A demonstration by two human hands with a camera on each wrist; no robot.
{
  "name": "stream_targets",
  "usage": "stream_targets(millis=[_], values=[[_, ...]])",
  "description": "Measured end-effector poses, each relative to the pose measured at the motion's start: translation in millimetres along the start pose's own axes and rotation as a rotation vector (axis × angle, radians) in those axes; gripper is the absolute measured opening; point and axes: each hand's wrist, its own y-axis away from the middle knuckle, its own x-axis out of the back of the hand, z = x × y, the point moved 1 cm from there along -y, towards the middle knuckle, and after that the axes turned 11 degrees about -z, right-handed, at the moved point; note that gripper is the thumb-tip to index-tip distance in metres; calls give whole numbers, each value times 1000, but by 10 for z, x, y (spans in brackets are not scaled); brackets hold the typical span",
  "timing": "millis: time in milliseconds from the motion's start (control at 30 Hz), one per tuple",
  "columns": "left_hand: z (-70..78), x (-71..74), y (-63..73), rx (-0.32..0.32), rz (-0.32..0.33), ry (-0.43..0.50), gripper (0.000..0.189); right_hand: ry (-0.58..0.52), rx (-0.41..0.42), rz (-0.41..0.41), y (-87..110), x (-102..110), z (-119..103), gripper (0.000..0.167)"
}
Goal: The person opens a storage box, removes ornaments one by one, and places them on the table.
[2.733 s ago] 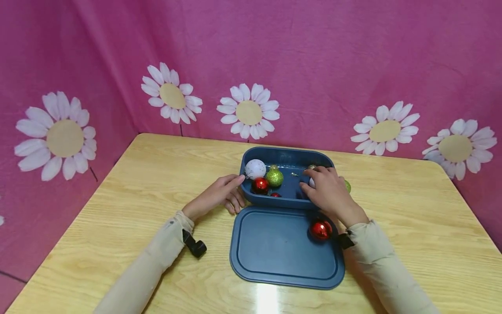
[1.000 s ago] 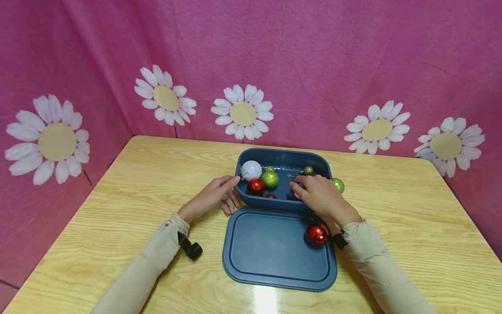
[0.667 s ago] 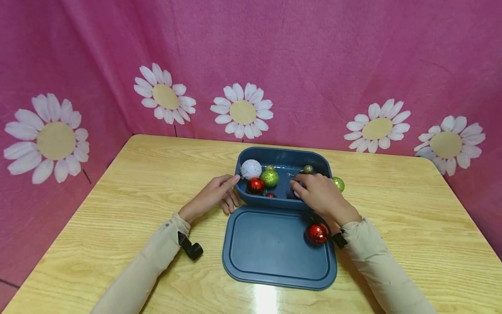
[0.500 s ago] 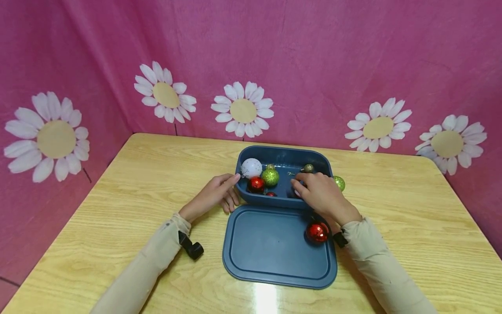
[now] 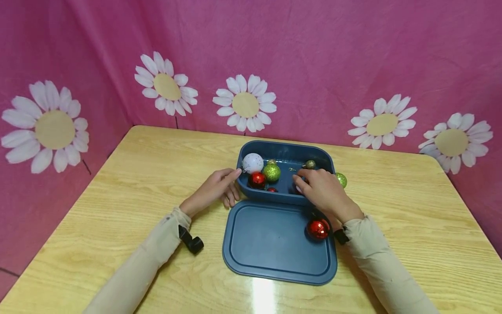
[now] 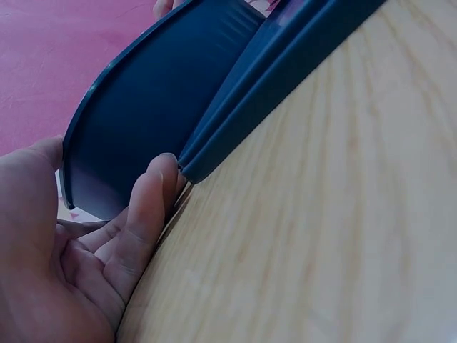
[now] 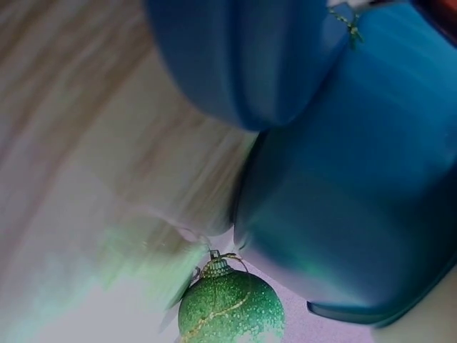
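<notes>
Left hand point(image 5: 213, 188) relaxed, touching box point(image 5: 274, 197); right hand point(image 5: 324, 191) dips inside, grip hidden (cannot tell). Baubles point(image 5: 272, 173) in box probably light, slick, fragile: cup gently around middles.

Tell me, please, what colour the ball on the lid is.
The ball on the lid is shiny red, best seen in the head view.

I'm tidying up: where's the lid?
In the head view, the lid lies in front of the blue box, a red ball on its right part.
</notes>
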Motion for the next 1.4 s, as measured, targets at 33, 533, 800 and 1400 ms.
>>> stream_targets(millis=[33,533,800,1400], values=[[3,3,-5,-3,1,-4,60,-3,-2,0,2,4,0,34],[49,16,-11,-19,-6,-4,55,8,12,28,-12,18,2,34],[60,23,-11,-1,-5,5,50,4,14,29,-11,26,-8,33],[15,13,-8,2,-7,-11,55,-291,52,98,133,386,80,38]])
